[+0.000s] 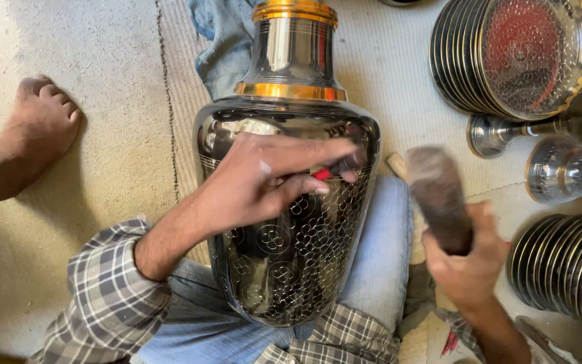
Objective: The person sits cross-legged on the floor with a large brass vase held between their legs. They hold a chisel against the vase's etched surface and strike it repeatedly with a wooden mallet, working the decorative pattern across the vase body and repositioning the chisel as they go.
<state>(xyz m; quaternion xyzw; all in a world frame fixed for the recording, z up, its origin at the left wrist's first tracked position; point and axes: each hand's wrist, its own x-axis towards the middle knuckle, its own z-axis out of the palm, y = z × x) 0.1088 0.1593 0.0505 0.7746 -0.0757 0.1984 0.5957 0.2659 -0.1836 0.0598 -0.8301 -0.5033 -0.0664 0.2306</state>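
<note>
Checked cloth of the sleeves frames the near edge, and blue jeans (382, 256) carry a big dark metal vase (291, 222) lying across the lap, its neck pointing away. Its belly is chased with small circles and loops, and two gold bands ring the neck. The left hand (264, 178) rests on the belly with its fingers closed on a thin tool (331, 168) with a red grip, whose tip meets the metal. The right hand (466, 259) is off to the side, just beside the vase, gripped round a dark mallet (439, 195) (blurred, so its shape is unclear). Past the knee the floor is covered by a pale mat (399, 87). On it stand two stacks of dark plates (567, 266) on edge, one near and one far, with two metal goblets (560, 168) lying between them. At far left a person's bare foot (38, 128) rests on the carpet (102, 67).
</note>
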